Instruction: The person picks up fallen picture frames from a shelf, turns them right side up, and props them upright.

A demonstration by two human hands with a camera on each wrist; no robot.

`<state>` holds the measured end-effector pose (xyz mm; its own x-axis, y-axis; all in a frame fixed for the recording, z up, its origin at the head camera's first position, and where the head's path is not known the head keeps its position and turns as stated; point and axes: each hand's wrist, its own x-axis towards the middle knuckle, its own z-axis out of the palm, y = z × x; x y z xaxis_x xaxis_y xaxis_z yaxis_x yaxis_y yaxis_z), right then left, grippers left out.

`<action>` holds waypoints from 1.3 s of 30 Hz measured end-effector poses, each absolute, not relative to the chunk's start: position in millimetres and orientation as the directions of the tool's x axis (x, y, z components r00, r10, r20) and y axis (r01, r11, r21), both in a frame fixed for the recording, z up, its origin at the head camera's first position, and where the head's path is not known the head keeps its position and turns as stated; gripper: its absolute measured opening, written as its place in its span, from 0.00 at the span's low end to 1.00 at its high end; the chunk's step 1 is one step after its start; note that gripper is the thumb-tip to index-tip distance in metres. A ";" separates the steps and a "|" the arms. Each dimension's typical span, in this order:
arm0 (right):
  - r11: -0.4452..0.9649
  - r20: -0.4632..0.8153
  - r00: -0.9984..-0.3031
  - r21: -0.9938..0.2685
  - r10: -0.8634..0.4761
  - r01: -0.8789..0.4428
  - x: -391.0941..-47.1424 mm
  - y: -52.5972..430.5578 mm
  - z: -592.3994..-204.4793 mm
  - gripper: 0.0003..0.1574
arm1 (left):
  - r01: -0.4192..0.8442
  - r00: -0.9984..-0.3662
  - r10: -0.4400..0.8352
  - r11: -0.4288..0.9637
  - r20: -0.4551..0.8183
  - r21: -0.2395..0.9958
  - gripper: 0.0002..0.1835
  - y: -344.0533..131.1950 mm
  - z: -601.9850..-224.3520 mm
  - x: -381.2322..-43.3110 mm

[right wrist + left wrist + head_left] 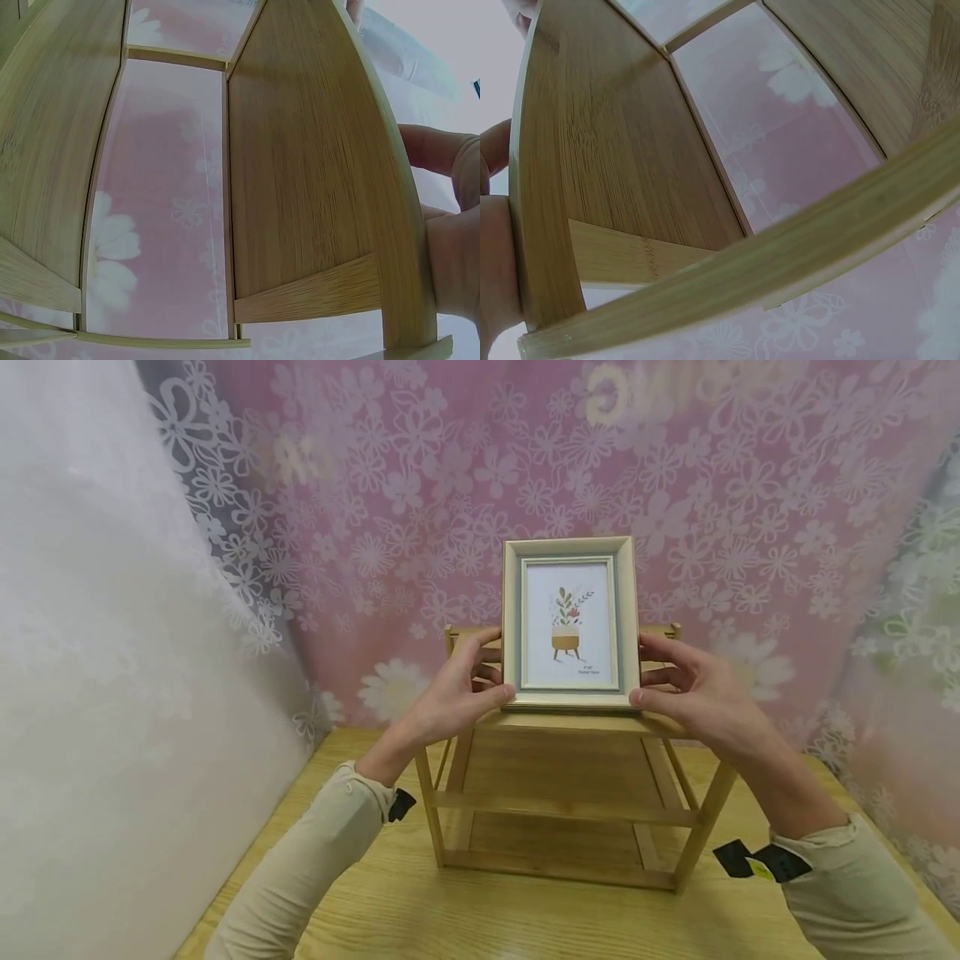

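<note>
A cream picture frame (512, 627) with a grey-blue inner border stands upright at the top of a wooden shelf rack (570, 817). Its print shows a potted plant on legs. My left hand (457, 689) grips the frame's left side, thumb at the lower front corner. On the opposite side my right hand (693, 693) holds it the same way, with the fingers partly hidden behind the edge. In the left wrist view the left hand (496, 255) appears at the edge of the rack's top board; the right wrist view shows the right hand (454, 217) likewise. Both wrist views hide the frame.
The rack's tiers and slanted legs stand on a wood-grain table (480, 918). A pink floral curtain (420, 527) hangs behind, and a white sheet (112, 652) closes off the left side. Black straps (761, 860) are at the sleeves.
</note>
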<state>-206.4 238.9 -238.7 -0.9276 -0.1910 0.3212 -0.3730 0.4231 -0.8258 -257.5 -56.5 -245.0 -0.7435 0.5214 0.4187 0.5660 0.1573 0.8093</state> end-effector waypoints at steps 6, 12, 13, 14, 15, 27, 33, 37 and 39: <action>0.420 0.332 -0.925 -0.824 -0.185 -0.380 -204.4 238.4 -238.3 0.44 | 0.545 -0.752 0.522 0.149 0.402 0.825 0.37 -55.5 -245.9 -257.6; 0.455 0.343 -0.923 -0.803 -0.174 -0.384 -201.3 237.7 -236.0 0.44 | 0.525 -0.763 0.518 0.147 0.387 0.838 0.38 -52.4 -233.6 -243.4; 0.462 0.342 -0.924 -0.800 -0.171 -0.382 -201.0 237.3 -235.5 0.44 | 0.528 -0.764 0.517 0.156 0.386 0.835 0.38 -52.0 -230.9 -240.4; 0.466 0.342 -0.924 -0.799 -0.168 -0.381 -200.7 236.9 -234.9 0.44 | 0.528 -0.766 0.516 0.163 0.384 0.833 0.38 -51.6 -228.7 -237.9; 0.470 0.342 -0.925 -0.797 -0.166 -0.379 -200.6 236.5 -234.4 0.44 | 0.530 -0.767 0.514 0.173 0.383 0.830 0.38 -51.2 -227.1 -236.3; 0.496 0.351 -0.923 -0.781 -0.156 -0.381 -206.0 238.4 -231.5 0.44 | 0.599 -0.740 0.506 0.200 0.442 0.775 0.40 -48.2 -244.4 -256.5; 0.508 0.334 -0.930 -0.781 -0.152 -0.364 -212.7 238.0 -226.3 0.45 | 0.586 -0.747 0.498 0.182 0.440 0.789 0.41 -49.9 -245.9 -257.6; 0.535 0.327 -0.932 -0.764 -0.159 -0.359 -218.1 237.6 -224.4 0.46 | 0.570 -0.755 0.499 0.178 0.426 0.802 0.42 -49.9 -248.3 -258.1; 0.539 0.327 -0.931 -0.761 -0.162 -0.361 -220.8 238.1 -224.5 0.46 | 0.570 -0.755 0.499 0.181 0.424 0.802 0.42 -48.9 -249.2 -257.7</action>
